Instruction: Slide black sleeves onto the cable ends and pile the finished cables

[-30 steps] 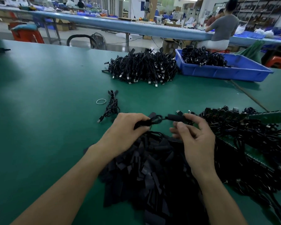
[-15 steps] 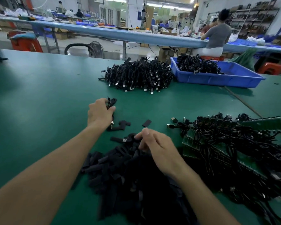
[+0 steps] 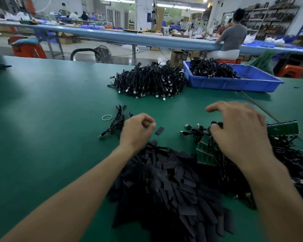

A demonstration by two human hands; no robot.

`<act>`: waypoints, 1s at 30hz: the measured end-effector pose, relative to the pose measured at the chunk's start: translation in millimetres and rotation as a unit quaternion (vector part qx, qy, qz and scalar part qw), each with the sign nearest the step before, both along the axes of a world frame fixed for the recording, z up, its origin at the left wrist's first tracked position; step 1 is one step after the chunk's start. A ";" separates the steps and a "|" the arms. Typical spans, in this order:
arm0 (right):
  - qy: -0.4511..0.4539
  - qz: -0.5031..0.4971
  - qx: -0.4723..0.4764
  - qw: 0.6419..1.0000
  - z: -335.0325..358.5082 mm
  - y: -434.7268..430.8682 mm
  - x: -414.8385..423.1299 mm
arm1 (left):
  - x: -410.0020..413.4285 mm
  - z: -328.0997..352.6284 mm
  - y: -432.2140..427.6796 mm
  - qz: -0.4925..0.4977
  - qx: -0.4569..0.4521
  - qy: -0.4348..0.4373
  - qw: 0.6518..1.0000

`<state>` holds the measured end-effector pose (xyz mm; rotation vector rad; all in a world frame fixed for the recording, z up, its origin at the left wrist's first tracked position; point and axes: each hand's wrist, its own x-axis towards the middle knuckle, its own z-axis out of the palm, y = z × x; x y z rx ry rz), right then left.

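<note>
The left hand [image 3: 137,131] hovers low over the green table [image 3: 42,110] with its fingers curled in toward the palm and the thumb against the forefinger. Nothing shows in its grasp, though motion blur makes it impossible to tell whether it pinches something small. The right hand [image 3: 238,133] reaches over a tangle of black cables [image 3: 287,163] on the right, thumb stretched wide to the left and the other fingers bent downward. Its fingertips [image 3: 215,126] touch a black plug [image 3: 217,123] at the near edge of the tangle; whether they have closed on it cannot be told.

Below and between the forearms lies a large heap of flat black sleeves [image 3: 164,186]. One loose sleeve [image 3: 159,130] sits on the table just right of the left hand. Just left of that hand lies a small bundle of cables [image 3: 115,123], with a pale rubber band [image 3: 107,117] beside it.

Green circuit boards [image 3: 283,128] are mixed in with the tangle on the right.

Farther back, near the middle of the table, is a big pile of black cables [image 3: 149,82] with metal plugs showing. Touching its right side is a blue bin [image 3: 234,82] holding more cables. Beyond the table, a person in a grey shirt [image 3: 233,38] sits with their back turned at a long blue workbench [image 3: 129,38]. A red stool [image 3: 27,48] stands at the far left.
</note>
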<state>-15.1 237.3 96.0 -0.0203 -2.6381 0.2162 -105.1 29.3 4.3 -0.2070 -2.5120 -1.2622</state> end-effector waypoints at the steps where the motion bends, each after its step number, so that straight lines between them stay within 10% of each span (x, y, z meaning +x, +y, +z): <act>1: -0.035 -0.016 -0.007 0.999 1.5 7.6 -1.6 | 6.9 3.7 10.9 -0.037 0.025 -0.008 0.999; 8: -0.079 0.097 -0.141 0.982 -15.7 35.4 -19.4 | 46.3 7.8 78.3 -0.188 0.268 -0.060 0.943; 30: -0.231 0.227 -0.547 0.772 -39.3 69.6 -39.1 | 27.9 3.7 106.3 -0.263 0.446 -0.254 0.817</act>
